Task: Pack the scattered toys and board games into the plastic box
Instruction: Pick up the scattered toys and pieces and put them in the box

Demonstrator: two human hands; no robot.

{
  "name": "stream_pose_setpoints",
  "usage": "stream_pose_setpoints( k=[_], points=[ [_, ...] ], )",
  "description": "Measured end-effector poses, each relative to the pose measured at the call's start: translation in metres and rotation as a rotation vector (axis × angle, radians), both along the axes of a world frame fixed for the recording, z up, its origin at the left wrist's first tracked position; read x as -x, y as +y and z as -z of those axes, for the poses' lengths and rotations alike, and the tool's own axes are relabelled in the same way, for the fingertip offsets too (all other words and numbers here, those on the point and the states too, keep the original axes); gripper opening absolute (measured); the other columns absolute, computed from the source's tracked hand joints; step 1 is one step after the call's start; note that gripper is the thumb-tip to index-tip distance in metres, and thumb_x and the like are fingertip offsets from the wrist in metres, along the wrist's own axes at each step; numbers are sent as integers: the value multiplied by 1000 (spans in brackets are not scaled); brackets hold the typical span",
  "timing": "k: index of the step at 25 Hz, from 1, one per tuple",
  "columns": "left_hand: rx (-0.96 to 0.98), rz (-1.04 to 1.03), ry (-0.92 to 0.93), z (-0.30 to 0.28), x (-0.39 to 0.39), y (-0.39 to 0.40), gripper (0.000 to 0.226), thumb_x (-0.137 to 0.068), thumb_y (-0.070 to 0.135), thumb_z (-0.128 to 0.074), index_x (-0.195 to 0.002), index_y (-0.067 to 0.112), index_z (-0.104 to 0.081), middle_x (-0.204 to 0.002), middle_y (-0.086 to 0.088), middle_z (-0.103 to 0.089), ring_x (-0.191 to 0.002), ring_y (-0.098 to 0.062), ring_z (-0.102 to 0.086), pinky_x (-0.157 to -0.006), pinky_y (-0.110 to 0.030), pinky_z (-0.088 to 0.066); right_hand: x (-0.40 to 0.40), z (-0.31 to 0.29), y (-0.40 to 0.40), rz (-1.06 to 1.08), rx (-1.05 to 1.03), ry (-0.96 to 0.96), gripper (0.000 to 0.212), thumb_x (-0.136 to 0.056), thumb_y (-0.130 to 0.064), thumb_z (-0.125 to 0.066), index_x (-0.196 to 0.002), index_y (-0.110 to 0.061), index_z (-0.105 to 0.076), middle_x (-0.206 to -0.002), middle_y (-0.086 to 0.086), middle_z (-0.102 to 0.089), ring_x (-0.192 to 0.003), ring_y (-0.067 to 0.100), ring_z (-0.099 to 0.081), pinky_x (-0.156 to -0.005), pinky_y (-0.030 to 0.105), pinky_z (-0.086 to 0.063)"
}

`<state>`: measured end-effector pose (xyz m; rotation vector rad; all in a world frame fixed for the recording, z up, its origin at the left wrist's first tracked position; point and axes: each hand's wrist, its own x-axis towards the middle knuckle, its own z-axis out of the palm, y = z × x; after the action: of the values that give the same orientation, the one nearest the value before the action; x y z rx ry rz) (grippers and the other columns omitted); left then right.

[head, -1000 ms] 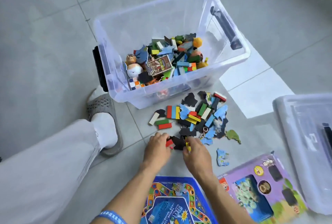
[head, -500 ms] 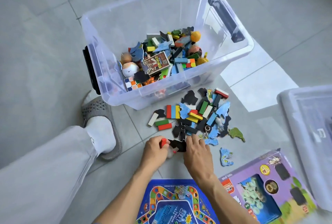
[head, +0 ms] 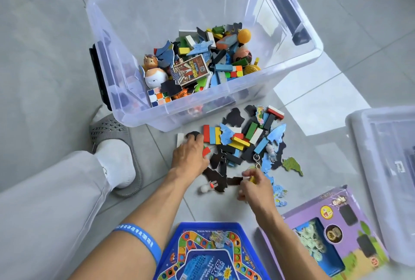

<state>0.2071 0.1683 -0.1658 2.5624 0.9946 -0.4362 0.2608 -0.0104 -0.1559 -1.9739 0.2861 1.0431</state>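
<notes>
A: Where are the hands working?

B: The left hand (head: pixel 189 156) is pressing flat on the floor, fingers spread over a black piece and a red block at the near-left edge of the scattered pile (head: pixel 242 142). The right hand (head: pixel 256 186) is pinching something small and yellow, fingers narrowed on it, at the pile's near edge.

A: And the plastic box (head: pixel 292 64)?

B: It is sitting just beyond the pile, already partly filled with toys.

A: Advice?

B: I'd be sweeping pieces together into a cupped two-handed scoop, lifting clear over the near rim. The blue board game (head: pixel 211 255) and purple game box (head: pixel 336 230) are waiting near the person.
</notes>
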Motion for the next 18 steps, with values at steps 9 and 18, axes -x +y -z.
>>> stream_pose_setpoints(
  k=[9,18],
  points=[
    [1262,-1242,-446,-22,8,-27,25,-84,26,-47,-79,5,-60,-67,-9,-53,-55,-23,-56,-56,-37,-59,-16,6,34,-800,374,-769,17,-92,-26,-51,-106,-17,-46,-101,4,-49,-58,27,-54,-49,36,-41],
    [766,-1285,-629,-13,15,24,15,-83,5,-54,-73,14,-54,-64,-11,-53,-39,-15,-45,-36,-18,-33,-5,-4,38,-567,279,-539,15,-84,-18,-45,-94,-14,-34,-64,4,-53,-56,23,-50,-54,38,-45]
  ],
)
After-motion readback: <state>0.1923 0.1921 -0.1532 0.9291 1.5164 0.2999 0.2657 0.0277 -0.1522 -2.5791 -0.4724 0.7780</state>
